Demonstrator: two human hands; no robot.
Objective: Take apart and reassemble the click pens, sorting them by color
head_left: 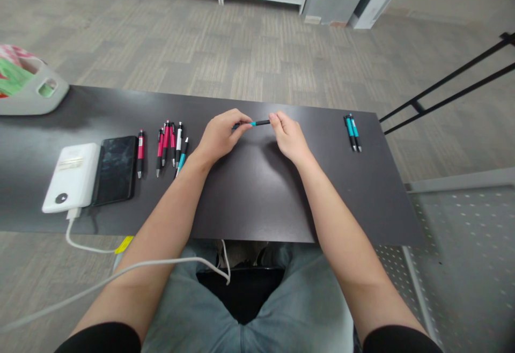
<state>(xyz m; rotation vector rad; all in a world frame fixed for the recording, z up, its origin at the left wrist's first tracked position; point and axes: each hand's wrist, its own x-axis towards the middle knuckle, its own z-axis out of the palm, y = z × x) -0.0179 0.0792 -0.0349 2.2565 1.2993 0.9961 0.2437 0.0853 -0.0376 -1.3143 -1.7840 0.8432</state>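
A teal and black pen is held level above the dark table between my two hands. My left hand pinches its teal end between thumb and fingers. At the other end, the fingers of my right hand close on the black tip, which they hide. To the left of my left hand lies a group of several pens: pink and black pens, a white and black pen and a teal pen partly behind my forearm. Two teal and black pens rest side by side at the right.
A lone pink pen lies beside a black phone and a white power bank. From the power bank a white cable runs over my left forearm. A light basket with cloths stands at the far left of the table.
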